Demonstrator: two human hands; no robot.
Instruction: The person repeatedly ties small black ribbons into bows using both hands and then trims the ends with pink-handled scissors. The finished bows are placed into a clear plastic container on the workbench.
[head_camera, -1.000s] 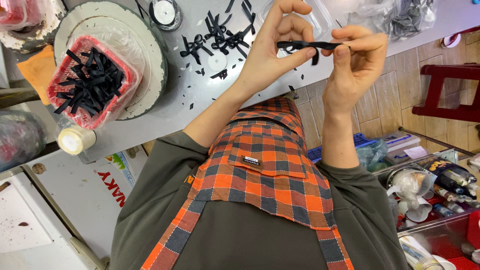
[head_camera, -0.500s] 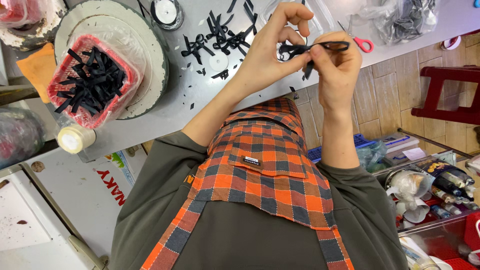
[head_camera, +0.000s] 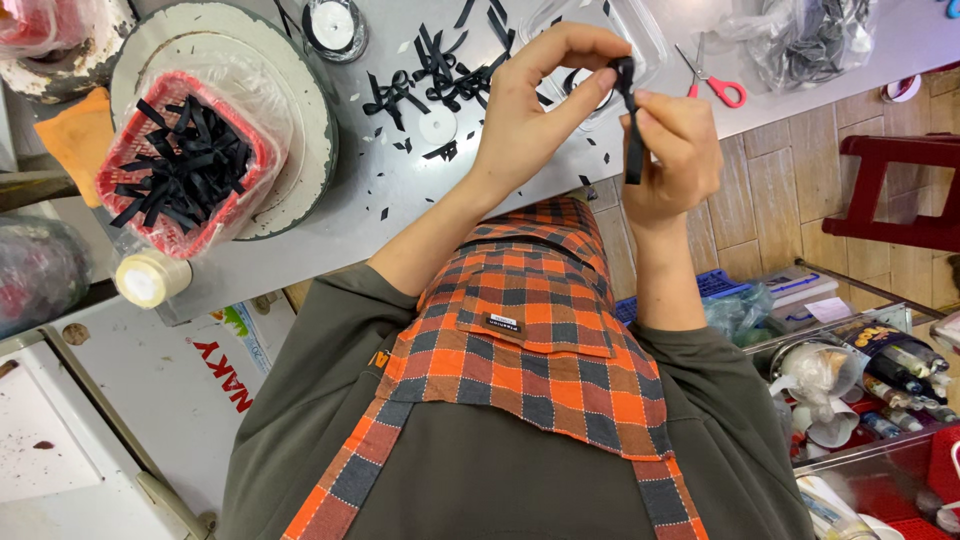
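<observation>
Head view: a black ribbon strip (head_camera: 634, 125) is being pinched between both hands above the grey worktop (head_camera: 400, 200), well to the right of the red basket (head_camera: 120, 160) of cut black strips and higher over the surface than the basket's rim.

The left hand (head_camera: 535, 110) is being closed on the top end of the strip, thumb and forefinger pressed together with only the ribbon between them and the other fingers curled loosely above. The right hand (head_camera: 672, 150) is being wrapped around the lower length, thumb tip (head_camera: 645, 105) pushed up against the left fingertips and the remaining fingers folded nearly into a fist.

The ribbon appears to be being folded or looped at the point where the two grips meet. For this to be done well, the pinch is best held right at the fold, so that the loop is not being allowed to spring open, and the tail is best drawn straight rather than twisted.

Finished black bows (head_camera: 440, 70) are lying on the worktop to the right of the basket, with red-handled scissors (head_camera: 715, 85) farther right again, beyond the hands.
</observation>
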